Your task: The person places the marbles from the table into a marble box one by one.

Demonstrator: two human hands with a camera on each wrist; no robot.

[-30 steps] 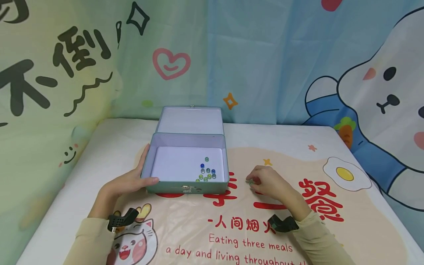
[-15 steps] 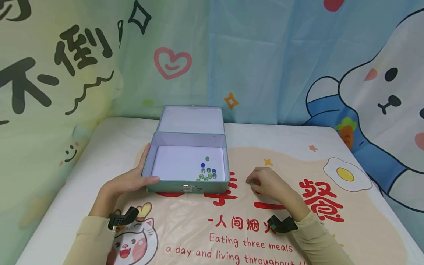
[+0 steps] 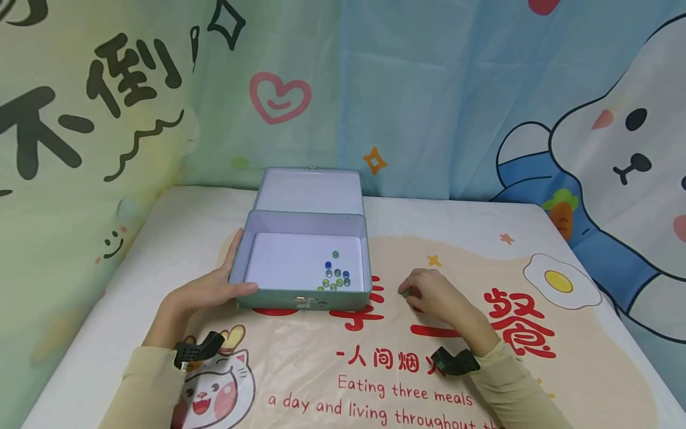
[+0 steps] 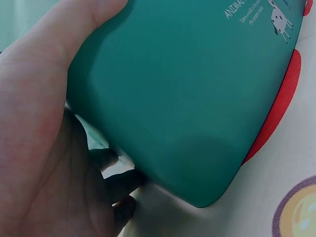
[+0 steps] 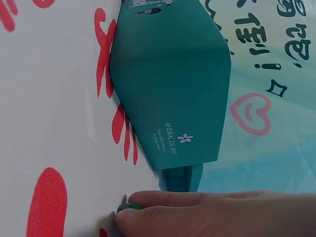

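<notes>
A green hinged tin box [image 3: 281, 300] stands with its lid [image 3: 309, 190] raised at the back. Inside, toward the front right corner, lie several glass marbles [image 3: 337, 273] in blue, green and grey. My left hand [image 3: 206, 290] grips the box at its front left corner, thumb over the rim and fingers along the left side; the left wrist view shows its thumb [image 4: 59, 39] against the green wall. To the right of the box, my right hand [image 3: 436, 295] pinches a green marble [image 5: 129, 206] low over the printed cloth, mostly covered by thumb and fingers.
A printed cloth [image 3: 407, 387] with red lettering, a cat and a fried egg covers the table. Behind it hangs a patterned curtain [image 3: 396, 89]. Dark wrist cameras [image 3: 455, 361] sit on both wrists over the sleeves.
Both hands and the box stay in place, and the right hand keeps its pinch on the marble. Only the head view shifts slightly.
</notes>
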